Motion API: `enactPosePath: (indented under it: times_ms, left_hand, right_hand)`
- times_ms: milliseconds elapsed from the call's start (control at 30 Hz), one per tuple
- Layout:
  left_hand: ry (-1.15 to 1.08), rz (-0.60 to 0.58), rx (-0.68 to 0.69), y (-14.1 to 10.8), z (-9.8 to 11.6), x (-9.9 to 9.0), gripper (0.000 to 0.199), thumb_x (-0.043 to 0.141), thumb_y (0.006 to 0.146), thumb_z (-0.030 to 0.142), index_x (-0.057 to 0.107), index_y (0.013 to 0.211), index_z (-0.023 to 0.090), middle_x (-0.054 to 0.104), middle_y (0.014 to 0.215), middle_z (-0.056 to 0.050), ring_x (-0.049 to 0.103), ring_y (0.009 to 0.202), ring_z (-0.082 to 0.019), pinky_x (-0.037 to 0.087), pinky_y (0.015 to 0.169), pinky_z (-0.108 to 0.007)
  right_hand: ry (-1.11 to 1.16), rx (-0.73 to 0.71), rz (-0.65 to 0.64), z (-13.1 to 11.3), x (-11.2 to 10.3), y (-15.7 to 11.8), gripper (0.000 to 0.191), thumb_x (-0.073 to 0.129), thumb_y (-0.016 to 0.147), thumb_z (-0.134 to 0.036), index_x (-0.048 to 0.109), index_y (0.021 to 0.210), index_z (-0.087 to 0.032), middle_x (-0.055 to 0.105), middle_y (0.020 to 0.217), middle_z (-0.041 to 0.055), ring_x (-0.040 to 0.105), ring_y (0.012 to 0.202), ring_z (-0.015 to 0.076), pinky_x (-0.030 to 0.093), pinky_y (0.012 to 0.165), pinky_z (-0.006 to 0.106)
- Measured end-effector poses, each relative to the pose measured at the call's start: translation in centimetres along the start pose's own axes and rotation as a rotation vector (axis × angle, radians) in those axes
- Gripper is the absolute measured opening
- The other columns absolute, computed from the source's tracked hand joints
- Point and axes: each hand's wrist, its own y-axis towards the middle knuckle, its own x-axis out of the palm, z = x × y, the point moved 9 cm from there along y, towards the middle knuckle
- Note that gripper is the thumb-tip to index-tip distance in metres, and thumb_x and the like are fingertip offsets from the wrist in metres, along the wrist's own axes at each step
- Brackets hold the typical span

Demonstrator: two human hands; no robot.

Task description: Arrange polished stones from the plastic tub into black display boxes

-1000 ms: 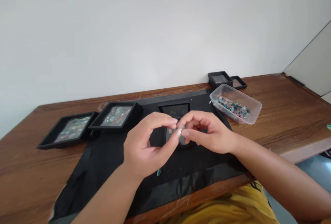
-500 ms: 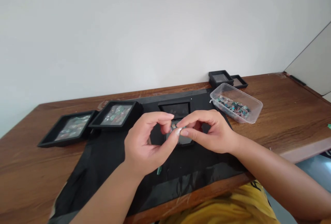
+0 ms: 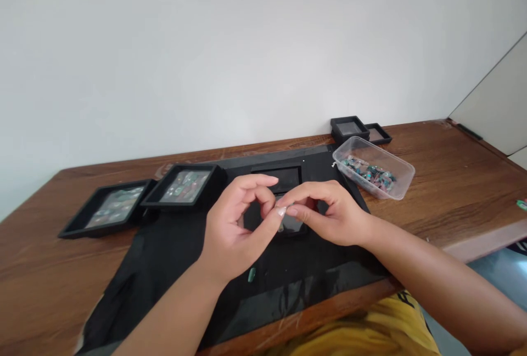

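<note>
My left hand and my right hand meet at their fingertips above the black mat. Between the thumbs and index fingers is a small shiny, pale piece, mostly covered by the fingers; its kind is unclear. My left hand's other fingers are curled. Just beneath the hands lies a small black box with its lid raised, its grey inside partly hidden by my right hand. A small green piece rests on the mat below my left hand.
Two black frame-like boxes with colourful pieces under clear windows stand on the left. A clear plastic tub of small shiny teal and pink pieces is at the right. Smaller black boxes stand by the wall behind it, on the wooden table.
The view has shifted slightly. My fingertips are pressed closer together and cover more of the small shiny piece. The boxes, tub and green piece have stayed in place.
</note>
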Motion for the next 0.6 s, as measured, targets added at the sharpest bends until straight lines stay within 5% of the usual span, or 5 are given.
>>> enactPosePath:
  times_ms: [233, 600]
  left_hand:
    - [-0.195, -0.075, -0.129, 0.0, -1.3, 0.5, 0.026, 0.068, 0.087, 0.013, 0.065, 0.111, 0.023, 0.054, 0.066, 0.008, 0.053, 0.058, -0.008, 0.043, 0.054, -0.02]
    - [-0.26, -0.143, -0.154, 0.1, -1.4, 1.2, 0.015, 0.069, 0.086, 0.013, 0.07, 0.098, 0.023, 0.055, 0.067, 0.007, 0.054, 0.06, -0.008, 0.046, 0.055, -0.019]
  right_hand:
    - [0.173, 0.123, -0.064, 1.1, 0.6, -0.1, 0.011, 0.069, 0.1, -0.026, 0.073, 0.104, -0.016, 0.067, 0.077, -0.0012, 0.054, 0.061, 0.0078, 0.043, 0.056, 0.021]
    - [0.48, 0.247, -0.2, 1.6, 1.8, -0.4, 0.01, 0.068, 0.1, -0.023, 0.062, 0.104, -0.016, 0.062, 0.08, -0.0031, 0.058, 0.07, 0.0079, 0.047, 0.066, 0.021]
